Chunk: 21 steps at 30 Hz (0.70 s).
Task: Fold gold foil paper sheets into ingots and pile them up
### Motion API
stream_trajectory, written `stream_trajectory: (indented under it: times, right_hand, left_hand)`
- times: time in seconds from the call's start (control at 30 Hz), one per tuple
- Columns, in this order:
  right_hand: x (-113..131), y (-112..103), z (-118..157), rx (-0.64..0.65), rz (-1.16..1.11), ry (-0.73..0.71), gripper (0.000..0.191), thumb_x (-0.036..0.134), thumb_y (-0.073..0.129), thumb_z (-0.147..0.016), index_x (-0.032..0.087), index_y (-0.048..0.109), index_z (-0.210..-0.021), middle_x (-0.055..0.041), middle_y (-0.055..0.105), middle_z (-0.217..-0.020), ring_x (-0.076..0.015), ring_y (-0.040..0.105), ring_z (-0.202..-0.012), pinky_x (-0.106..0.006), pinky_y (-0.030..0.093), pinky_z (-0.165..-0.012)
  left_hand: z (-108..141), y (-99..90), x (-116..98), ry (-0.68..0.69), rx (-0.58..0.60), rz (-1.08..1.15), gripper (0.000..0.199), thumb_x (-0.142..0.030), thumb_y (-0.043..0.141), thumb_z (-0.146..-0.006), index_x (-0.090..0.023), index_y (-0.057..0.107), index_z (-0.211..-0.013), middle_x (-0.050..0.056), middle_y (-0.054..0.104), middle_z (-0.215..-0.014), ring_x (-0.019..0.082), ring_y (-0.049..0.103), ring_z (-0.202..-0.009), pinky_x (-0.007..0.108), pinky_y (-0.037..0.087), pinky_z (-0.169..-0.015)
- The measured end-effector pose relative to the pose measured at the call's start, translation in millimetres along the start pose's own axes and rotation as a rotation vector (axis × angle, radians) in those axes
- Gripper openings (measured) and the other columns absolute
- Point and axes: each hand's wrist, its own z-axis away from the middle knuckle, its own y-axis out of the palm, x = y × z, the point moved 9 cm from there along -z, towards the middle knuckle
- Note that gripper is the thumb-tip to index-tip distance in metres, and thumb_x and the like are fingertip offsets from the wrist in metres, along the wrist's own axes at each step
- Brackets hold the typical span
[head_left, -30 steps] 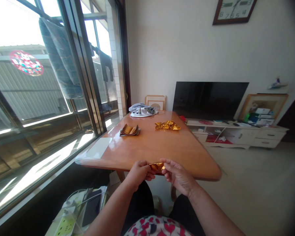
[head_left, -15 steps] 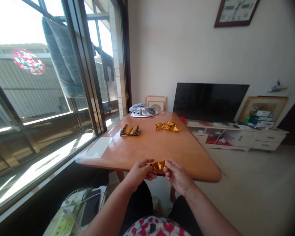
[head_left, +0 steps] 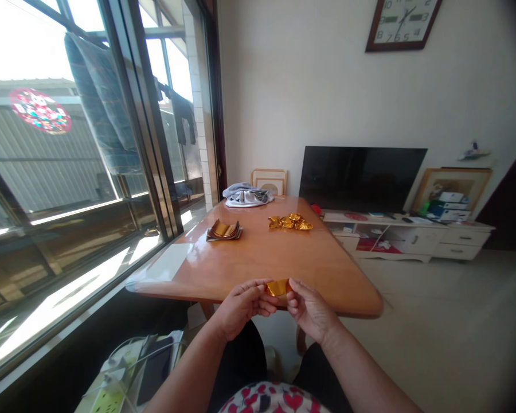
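A small piece of shiny gold foil paper [head_left: 277, 287] is stretched between my two hands above the table's near edge. My left hand [head_left: 248, 302] pinches its left end, the lower fingers curled beneath. At the right end, the thumb and fingers of my right hand [head_left: 306, 304] grip the foil. A stack of curved gold sheets [head_left: 224, 230] lies on the left part of the wooden table [head_left: 258, 258]. Several folded gold foil pieces [head_left: 290, 222] sit in a small heap farther back on the right.
Folded cloth [head_left: 248, 195] rests at the table's far end. A power strip [head_left: 107, 398] with cables and a dark phone [head_left: 155, 367] are at the lower left. Windows line the left side; a television [head_left: 362, 178] stands on a white cabinet [head_left: 430, 242] behind.
The foil between my hands now shows a flatter, smoother face than its earlier crumpled look. My left hand's fingers have shifted slightly around its end. The view has turned a little.
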Motion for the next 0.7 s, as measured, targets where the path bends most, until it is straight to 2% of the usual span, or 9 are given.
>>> stream_trajectory:
  times: [0.13, 0.3, 0.7]
  right_hand:
    - [-1, 5, 2, 0.043, -0.055, 0.020, 0.030, 0.034, 0.084, -0.075, 0.018, 0.063, -0.090, 0.0030, 0.062, -0.065, -0.0055, 0.050, -0.048, -0.016, 0.040, -0.042]
    - [-3, 6, 1, 0.060, -0.083, 0.024, 0.027, 0.034, 0.083, -0.078, 0.018, 0.064, -0.088, 0.0033, 0.061, -0.064, -0.0043, 0.048, -0.049, -0.015, 0.039, -0.043]
    - [-2, 13, 7, 0.081, -0.067, 0.019, 0.026, 0.033, 0.084, -0.077, 0.017, 0.065, -0.086, 0.0023, 0.062, -0.066, -0.0039, 0.048, -0.050, -0.014, 0.038, -0.043]
  left_hand:
    - [2, 2.3, -2, -0.007, 0.015, 0.034, 0.040, -0.035, 0.070, -0.089, -0.014, 0.063, -0.121, 0.013, 0.076, -0.095, 0.017, 0.072, -0.078, 0.026, 0.053, -0.073]
    - [4, 7.2, -4, -0.006, 0.055, 0.100, 0.039, -0.042, 0.064, -0.093, -0.013, 0.065, -0.119, 0.013, 0.075, -0.097, 0.017, 0.071, -0.080, 0.025, 0.053, -0.073]
    - [-4, -0.5, 4, 0.039, -0.020, 0.111, 0.033, -0.037, 0.072, -0.088, -0.012, 0.066, -0.109, 0.009, 0.074, -0.086, 0.009, 0.066, -0.064, 0.018, 0.050, -0.062]
